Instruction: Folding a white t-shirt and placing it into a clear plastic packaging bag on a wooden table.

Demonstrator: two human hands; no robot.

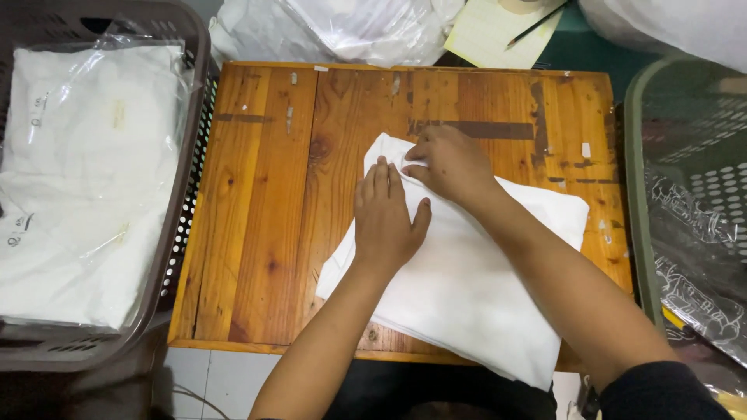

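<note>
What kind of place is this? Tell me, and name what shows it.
Probably a small garment or linen packing station. Both hands, left hand and right hand, press a folded white cloth on a wooden table, beside a brown basket of bagged white items.

A worn wooden table [264, 194] (taped and scuffed) stands on pale floor tiles [218, 385], evenly lit.
</note>
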